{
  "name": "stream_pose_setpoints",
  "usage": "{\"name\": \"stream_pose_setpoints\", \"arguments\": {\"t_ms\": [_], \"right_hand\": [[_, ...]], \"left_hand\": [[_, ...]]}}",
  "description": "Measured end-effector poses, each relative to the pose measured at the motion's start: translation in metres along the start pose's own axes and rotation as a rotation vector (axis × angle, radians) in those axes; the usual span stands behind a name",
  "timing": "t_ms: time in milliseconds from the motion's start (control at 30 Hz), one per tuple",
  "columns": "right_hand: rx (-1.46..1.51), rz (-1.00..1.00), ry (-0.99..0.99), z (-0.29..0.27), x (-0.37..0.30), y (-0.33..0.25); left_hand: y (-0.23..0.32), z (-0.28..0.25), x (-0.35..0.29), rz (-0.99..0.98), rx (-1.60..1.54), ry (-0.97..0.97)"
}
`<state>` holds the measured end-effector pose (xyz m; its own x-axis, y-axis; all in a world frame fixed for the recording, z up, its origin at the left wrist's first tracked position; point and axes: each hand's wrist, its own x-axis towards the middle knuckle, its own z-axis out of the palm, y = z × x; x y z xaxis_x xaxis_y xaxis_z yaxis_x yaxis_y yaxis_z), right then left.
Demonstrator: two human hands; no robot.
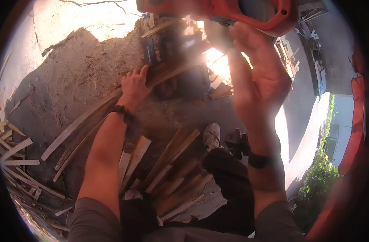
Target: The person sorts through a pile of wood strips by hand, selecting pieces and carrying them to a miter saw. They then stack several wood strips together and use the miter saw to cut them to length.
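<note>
A long wooden board (87, 109) slants from the lower left up to a red-bodied power saw (176, 8), which looks like a chop saw. My left hand (133, 86) is closed on the board, its fingers over the top near the saw's dark base (184, 82). Just under the saw's red loop handle (283, 18) is my right hand (261, 76), raised with its fingers stretched out and nothing in it. Whether its fingertips touch the handle I cannot tell. Bright glare and blur hide the blade area and the board's far end.
Several loose boards (172, 173) lie stacked by my legs, below the saw. Scrap sticks (21, 161) are heaped at the far left, and offcuts (287, 52) lie beyond my right hand. My shoe (212, 136) stands beside the stack. A thin cable (99, 3) crosses the ground at the top.
</note>
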<state>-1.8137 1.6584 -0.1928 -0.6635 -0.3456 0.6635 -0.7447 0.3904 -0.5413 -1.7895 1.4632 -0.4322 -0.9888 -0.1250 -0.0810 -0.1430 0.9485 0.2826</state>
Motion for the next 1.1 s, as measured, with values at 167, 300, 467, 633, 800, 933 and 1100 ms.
{"name": "stream_pose_setpoints", "arguments": {"t_ms": [167, 300, 467, 633, 800, 933, 1100], "right_hand": [[-0.612, -0.221, 0.050, -0.029, 0.117, -0.022], [-0.555, 0.472, -0.596, -0.037, 0.169, -0.015], [0.045, 0.843, -0.738, -0.054, 0.164, 0.034], [0.255, 1.107, -0.719, -0.039, 0.170, 0.049], [0.405, 1.150, -0.654, -0.036, 0.175, 0.067], [0.456, 1.064, -0.690, -0.035, 0.163, 0.066], [0.407, 1.014, -0.678, -0.034, 0.148, 0.068]], "left_hand": [[-0.003, -0.005, 0.002, 0.030, 0.077, -0.047], [0.003, -0.007, 0.006, 0.003, 0.087, -0.186], [-0.006, 0.004, 0.011, -0.028, 0.068, -0.209], [-0.008, 0.010, 0.009, -0.014, 0.035, -0.120], [-0.007, 0.009, 0.011, -0.027, 0.000, -0.165], [-0.009, -0.005, 0.006, -0.034, -0.011, -0.152], [-0.008, -0.004, 0.009, -0.019, -0.017, -0.151]]}}
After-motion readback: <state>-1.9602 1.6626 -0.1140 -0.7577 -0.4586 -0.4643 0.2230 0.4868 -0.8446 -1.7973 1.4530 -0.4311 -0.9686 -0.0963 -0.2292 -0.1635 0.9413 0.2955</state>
